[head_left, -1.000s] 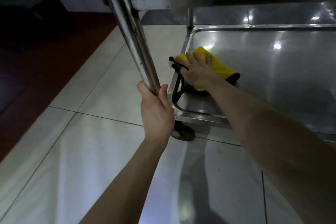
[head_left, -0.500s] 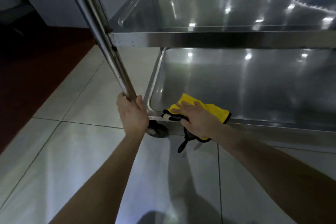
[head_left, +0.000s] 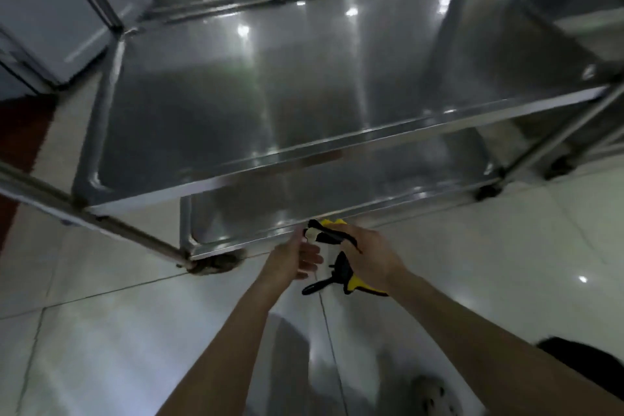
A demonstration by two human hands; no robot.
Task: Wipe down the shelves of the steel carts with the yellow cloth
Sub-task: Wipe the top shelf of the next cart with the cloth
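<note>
Standing on pale, glossy floor tiles (head_left: 101,331) in a perforated shoe (head_left: 432,395) at 5 o'clock. Gripping the bunched, black-edged yellow cloth (head_left: 358,284) in the right hand (head_left: 369,257) at 6 o'clock, off the steel and just in front of the near rim of the lower shelf (head_left: 270,213). Holding the left hand (head_left: 292,258) right beside it, fingers loosely curled, thumb up against the cloth's tagged corner; too blurred to tell whether pinching it or merely touching. Seemingly regathering the cloth between wipes rather than wiping just now. Next, needing a flat face of cloth spread under the palm, laid onto a shelf and pressed along it in long strokes. Looking past the hands to the lower shelf at 6 o'clock, a caster (head_left: 216,263) at 7 o'clock, and the wide upper shelf (head_left: 253,105) at 12 o'clock, both shelves gleaming with small light reflections. Beyond, seeing a second cart (head_left: 580,13) at 1 o'clock, a grey cabinet (head_left: 50,10) at 10 o'clock, and dark red flooring (head_left: 20,132) at 9 o'clock.
</note>
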